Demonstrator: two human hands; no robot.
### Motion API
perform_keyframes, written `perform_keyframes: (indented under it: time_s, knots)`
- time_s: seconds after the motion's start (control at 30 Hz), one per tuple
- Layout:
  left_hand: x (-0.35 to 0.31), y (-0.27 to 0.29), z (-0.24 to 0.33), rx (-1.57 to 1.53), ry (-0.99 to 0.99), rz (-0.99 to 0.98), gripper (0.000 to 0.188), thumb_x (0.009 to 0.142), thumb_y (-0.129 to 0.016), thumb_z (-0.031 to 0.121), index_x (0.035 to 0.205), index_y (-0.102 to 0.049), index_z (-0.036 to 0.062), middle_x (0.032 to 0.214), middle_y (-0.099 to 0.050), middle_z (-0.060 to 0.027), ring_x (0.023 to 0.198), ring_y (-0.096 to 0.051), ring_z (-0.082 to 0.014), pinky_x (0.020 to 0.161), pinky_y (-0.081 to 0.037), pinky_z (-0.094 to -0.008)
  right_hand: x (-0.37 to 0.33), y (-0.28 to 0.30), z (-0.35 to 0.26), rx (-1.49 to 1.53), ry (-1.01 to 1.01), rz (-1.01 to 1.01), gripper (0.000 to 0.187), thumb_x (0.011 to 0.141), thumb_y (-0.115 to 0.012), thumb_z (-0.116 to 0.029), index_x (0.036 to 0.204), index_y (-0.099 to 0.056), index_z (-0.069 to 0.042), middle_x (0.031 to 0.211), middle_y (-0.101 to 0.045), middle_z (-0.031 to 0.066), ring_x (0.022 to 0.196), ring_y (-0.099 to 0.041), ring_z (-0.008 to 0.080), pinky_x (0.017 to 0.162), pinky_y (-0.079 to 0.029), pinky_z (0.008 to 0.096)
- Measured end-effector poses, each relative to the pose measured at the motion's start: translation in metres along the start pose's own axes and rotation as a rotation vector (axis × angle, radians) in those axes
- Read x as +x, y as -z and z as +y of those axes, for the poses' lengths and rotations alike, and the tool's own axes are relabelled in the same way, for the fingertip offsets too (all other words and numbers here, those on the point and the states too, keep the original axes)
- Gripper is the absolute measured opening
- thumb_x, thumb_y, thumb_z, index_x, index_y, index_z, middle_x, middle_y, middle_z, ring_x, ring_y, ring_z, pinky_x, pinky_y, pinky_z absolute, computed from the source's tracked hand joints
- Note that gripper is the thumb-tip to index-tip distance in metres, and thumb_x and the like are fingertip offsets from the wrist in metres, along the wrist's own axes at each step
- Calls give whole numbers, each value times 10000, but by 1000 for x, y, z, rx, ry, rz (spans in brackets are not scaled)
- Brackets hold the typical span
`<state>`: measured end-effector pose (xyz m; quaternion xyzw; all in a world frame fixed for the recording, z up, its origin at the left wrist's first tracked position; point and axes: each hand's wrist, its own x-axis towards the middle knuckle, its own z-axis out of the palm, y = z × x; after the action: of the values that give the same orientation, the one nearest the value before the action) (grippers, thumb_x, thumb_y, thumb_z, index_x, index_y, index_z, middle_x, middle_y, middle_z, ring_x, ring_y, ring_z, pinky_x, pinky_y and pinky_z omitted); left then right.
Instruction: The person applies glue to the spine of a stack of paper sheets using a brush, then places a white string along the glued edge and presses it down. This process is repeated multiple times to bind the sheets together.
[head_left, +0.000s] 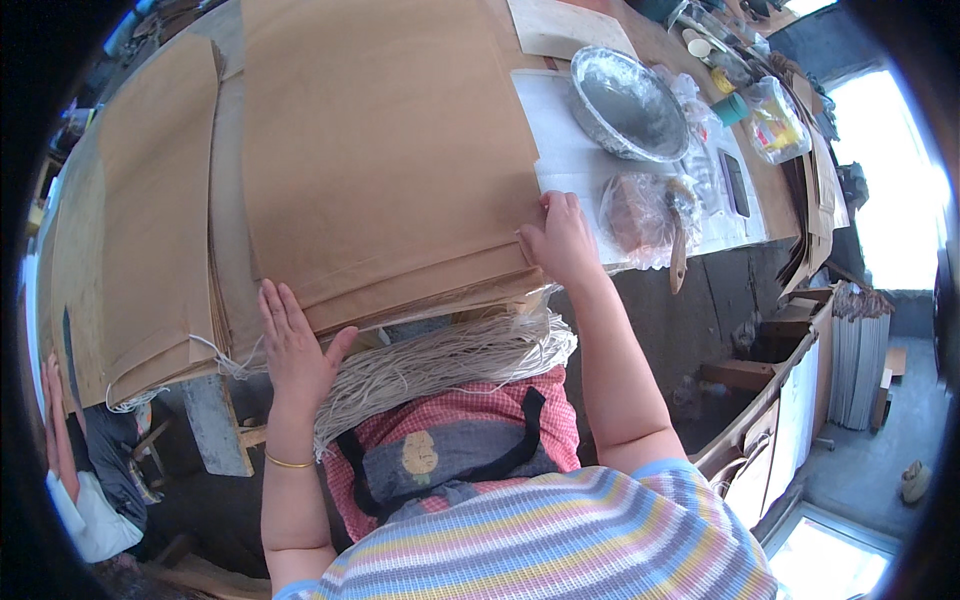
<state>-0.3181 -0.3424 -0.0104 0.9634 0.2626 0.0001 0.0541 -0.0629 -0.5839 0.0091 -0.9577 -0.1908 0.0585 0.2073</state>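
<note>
A large stack of brown kraft paper sheets (390,130) lies on the worktable in front of me, its near edges slightly fanned. My left hand (298,340) rests at the stack's near left corner, with fingers stretched and thumb apart. At the near right corner, my right hand (563,240) touches the paper edge; its thumb and fingertips are apart. Below the table's edge, between my arms, hangs a thick bundle of white cords (450,365). A second brown paper stack (160,220), with white cord loops at its near end, lies to the left.
On the right stand a metal basin (630,105), a plastic-wrapped reddish-brown lump (637,212), a brush (680,245), a phone (734,183) and a clear plastic container (777,122). Further right is an open wooden bin (765,385). Another person's arm (62,440) shows at far left.
</note>
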Motion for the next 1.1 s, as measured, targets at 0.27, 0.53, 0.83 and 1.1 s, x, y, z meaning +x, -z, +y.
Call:
perform_keyframes:
  time_s: [0.27,0.53,0.83,1.1]
  knots:
    - [-7,9,-9,-327,-14,142,1004,804,-625,558,1448,-159,-56,1508,-170,-256,1406,-160,-389,1138,-187,-462,-5,-2,6,398,11,117,271,787,-702,-172,946,-546,-18,737,-584,121,704,-580,259,640,-462,363]
    - [-38,21,-22,-988,228,263,202,880,-637,164,817,-539,-1,643,-551,-108,528,-516,-292,498,-399,-387,-48,21,27,730,-69,-164,212,885,-509,-36,1076,-578,27,969,-657,109,914,-631,182,787,-485,313]
    - [-67,76,-203,-555,604,712,293,957,-537,231,816,-571,-24,714,-591,-72,685,-466,-100,643,-447,-310,-50,-72,-165,1038,209,-412,303,929,-523,-111,1194,-539,35,829,-570,18,681,-498,54,578,-420,211]
    - [-40,70,-451,-427,666,573,257,915,-571,162,857,-609,-84,786,-639,-104,719,-518,-116,665,-439,-303,-54,-171,-329,955,20,-774,466,900,-547,-117,1322,-414,28,860,-621,70,667,-559,121,568,-484,281]
